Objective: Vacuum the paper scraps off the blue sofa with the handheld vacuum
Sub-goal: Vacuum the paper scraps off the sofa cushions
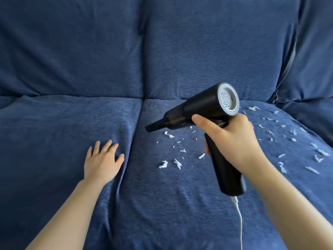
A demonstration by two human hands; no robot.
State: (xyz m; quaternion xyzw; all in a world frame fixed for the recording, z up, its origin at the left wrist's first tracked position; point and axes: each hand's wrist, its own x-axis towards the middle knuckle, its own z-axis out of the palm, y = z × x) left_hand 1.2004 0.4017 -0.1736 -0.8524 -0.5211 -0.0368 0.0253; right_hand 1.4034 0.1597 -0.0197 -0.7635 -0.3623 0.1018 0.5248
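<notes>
No text, label, brand name, number or sign can be read anywhere in the view.

Paper scraps point(177, 160) on right seat cushion point(180, 204) (left hand point(102, 162) beside).
</notes>
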